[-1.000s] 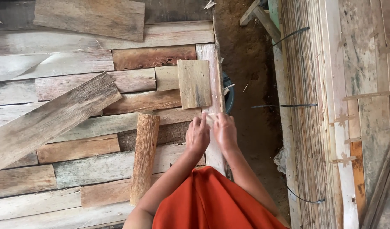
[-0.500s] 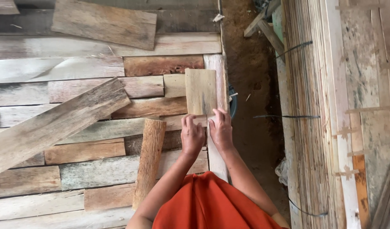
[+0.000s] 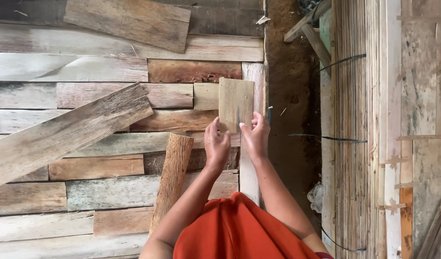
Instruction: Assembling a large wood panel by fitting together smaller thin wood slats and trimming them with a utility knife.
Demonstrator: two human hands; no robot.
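Short pale board (image 3: 236, 103) gripped at its near edge by left hand (image 3: 216, 145) and right hand (image 3: 255, 136).

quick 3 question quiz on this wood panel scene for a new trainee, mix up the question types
1. True or false: both hands touch the small pale board.
2. Multiple choice: the reddish-brown ridged plank lies where, seen in the picture? A) left of the left hand B) right of the right hand C) on the bamboo strips
3. Fill in: the long grey plank lies ______ across the level boards of the panel.

Key
1. True: both hands hold its lower edge.
2. A.
3. Slanted: its right end sits higher than its left.
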